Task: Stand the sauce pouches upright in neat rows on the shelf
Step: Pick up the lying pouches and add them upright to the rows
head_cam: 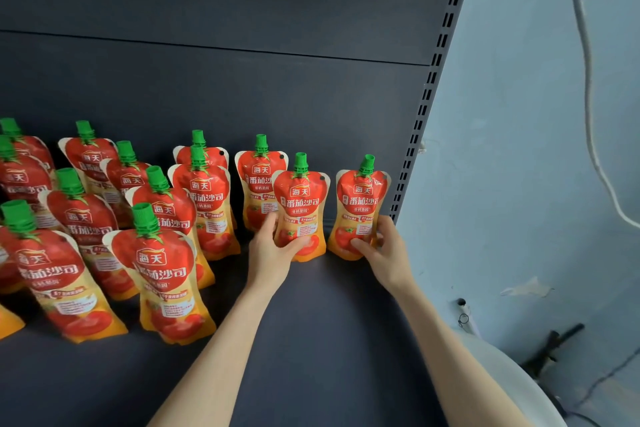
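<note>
The left hand (273, 250) is curling its fingers and thumb round the lower body of one green-capped, red-and-orange soft-plastic sauce pouch (300, 198). The right hand (388, 250) is pinching the bottom three o'clock corner of a second pouch (360, 201) of the same kind, the one standing nearest the slotted grey steel upright (426, 107) at the end of the bay. Both hands are holding, neither is free.

Both held pouches are sitting with their bases on the dark grey metal shelf (329, 322), caps up, long axes running from six to twelve o'clock. The second pouch is leaning a little toward one o'clock. A clear gap is showing between the two, so they are standing apart.

From the left hand its pouch is lying at about one o'clock. From the right hand the second pouch is lying at about eleven o'clock, so each hand is already on its own pouch and neither needs to reach across. A third pouch (258, 177) is standing behind, toward eleven o'clock of the left-held one, against the dark back panel (242, 87). Whether those two are touching cannot be told.

Toward nine o'clock the other pouches (162, 267) are standing in staggered rows, several tilting. The coming move is probably squaring the two held pouches into line before letting go.
</note>
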Action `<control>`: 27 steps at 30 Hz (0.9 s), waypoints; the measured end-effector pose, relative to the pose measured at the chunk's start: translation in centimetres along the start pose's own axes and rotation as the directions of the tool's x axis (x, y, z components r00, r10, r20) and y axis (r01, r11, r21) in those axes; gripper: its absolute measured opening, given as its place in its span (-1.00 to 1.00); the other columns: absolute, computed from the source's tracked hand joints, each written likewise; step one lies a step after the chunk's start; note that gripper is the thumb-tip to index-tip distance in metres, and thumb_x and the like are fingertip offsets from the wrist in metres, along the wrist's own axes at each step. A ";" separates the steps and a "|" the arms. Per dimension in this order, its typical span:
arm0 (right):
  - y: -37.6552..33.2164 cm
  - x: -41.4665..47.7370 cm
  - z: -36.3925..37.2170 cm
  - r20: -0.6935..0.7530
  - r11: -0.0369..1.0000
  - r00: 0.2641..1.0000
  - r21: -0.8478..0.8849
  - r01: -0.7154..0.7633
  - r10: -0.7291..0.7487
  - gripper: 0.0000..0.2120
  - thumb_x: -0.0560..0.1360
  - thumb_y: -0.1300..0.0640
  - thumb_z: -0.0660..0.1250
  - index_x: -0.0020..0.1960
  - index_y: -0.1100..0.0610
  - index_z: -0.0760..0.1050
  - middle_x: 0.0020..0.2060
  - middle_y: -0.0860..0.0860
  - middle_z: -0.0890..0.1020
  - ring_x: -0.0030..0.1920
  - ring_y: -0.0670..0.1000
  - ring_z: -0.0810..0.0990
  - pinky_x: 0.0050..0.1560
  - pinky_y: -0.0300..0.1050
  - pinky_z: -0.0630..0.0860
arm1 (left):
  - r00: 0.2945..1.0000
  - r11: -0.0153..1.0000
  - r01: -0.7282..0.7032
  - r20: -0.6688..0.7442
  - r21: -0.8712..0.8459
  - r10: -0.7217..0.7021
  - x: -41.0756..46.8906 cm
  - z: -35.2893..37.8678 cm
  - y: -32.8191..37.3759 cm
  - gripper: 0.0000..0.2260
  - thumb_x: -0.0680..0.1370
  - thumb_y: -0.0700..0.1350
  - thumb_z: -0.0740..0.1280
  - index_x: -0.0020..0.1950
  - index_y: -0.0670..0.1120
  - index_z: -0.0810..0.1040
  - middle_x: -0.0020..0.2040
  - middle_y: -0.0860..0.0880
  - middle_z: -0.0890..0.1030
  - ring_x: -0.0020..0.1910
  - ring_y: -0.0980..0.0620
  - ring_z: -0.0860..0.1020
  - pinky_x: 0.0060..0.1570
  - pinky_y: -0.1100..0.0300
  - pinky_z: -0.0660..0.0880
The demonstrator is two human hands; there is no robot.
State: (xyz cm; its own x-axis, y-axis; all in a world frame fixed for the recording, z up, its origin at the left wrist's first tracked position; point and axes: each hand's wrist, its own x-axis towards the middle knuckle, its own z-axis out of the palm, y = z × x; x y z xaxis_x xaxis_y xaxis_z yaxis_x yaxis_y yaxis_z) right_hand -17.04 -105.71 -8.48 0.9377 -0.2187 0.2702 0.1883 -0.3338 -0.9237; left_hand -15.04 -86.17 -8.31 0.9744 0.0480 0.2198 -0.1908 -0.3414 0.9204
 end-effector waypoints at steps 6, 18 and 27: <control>1.0 -0.5 0.3 0.011 1.000 1.000 -0.015 -0.011 0.011 -0.66 0.51 0.16 0.34 0.23 0.09 0.32 0.11 -0.02 0.55 0.11 -0.02 0.54 0.07 -0.22 0.48 | 1.000 0.997 0.018 0.005 -0.076 -0.018 -0.1 -0.1 -0.7 -0.45 0.39 -0.08 0.49 0.32 -0.07 0.38 0.22 -0.04 0.54 0.18 0.01 0.51 0.17 -0.01 0.50; 1.1 -0.4 0.2 0.005 1.000 1.000 0.021 -0.012 0.012 -0.72 0.52 0.23 0.31 0.19 0.10 0.33 0.09 0.01 0.54 0.11 -0.02 0.53 -0.06 -0.39 0.50 | 0.999 0.998 -0.040 -0.024 -0.045 0.039 0.0 0.1 -0.7 -0.48 0.41 -0.10 0.47 0.31 -0.09 0.37 0.22 -0.07 0.53 0.19 -0.03 0.50 0.16 0.03 0.49; 1.0 -0.5 0.0 0.017 0.998 0.998 -0.011 -0.054 0.054 -0.66 0.52 0.17 0.31 0.25 0.14 0.32 0.18 0.08 0.53 0.18 0.03 0.52 0.04 -0.29 0.47 | 0.999 0.998 -0.035 -0.013 -0.054 0.034 0.0 0.2 -0.9 -0.46 0.43 -0.11 0.45 0.35 -0.07 0.33 0.27 -0.06 0.50 0.25 -0.02 0.46 0.17 0.12 0.43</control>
State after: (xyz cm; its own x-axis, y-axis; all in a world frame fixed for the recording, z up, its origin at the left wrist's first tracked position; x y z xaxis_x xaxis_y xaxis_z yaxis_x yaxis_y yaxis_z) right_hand -17.27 -105.90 -9.55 0.9514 -0.2203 0.2152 0.1345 -0.3314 -0.9339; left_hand -14.86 -86.01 -9.19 0.9655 0.0489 0.2556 -0.2310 -0.2914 0.9283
